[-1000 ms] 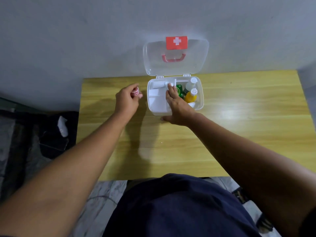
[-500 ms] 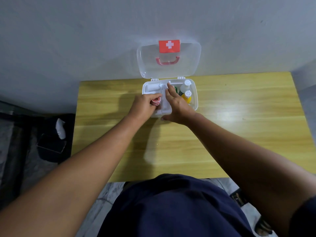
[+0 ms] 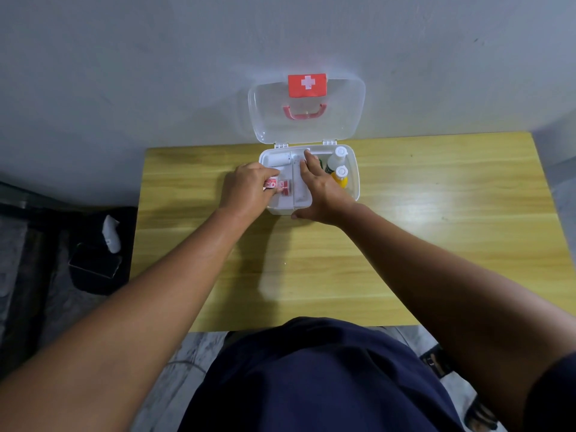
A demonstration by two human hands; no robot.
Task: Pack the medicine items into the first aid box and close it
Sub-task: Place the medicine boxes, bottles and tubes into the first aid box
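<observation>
The white first aid box (image 3: 355, 179) stands open at the table's far edge, its clear lid (image 3: 343, 120) with a red cross label leaning back against the wall. My left hand (image 3: 246, 190) pinches a small red and white item (image 3: 271, 184) over the box's left compartment. A second small red item (image 3: 285, 191) lies just beside my fingertips inside the box. My right hand (image 3: 321, 191) lies flat across the middle tray, thumb on the front wall. A white roll (image 3: 279, 159) sits at the back left. A white bottle (image 3: 336, 157) and a yellow bottle (image 3: 340, 177) stand on the right.
The yellow wooden table (image 3: 436, 229) runs wide to the right and toward me. A grey wall rises right behind the box. Left of the table, on the floor, lie a dark bag (image 3: 96, 260) and a white object (image 3: 111, 233).
My left hand carried the small red and white item from the table's left side into the box's left compartment. My right hand stayed on the tray.
</observation>
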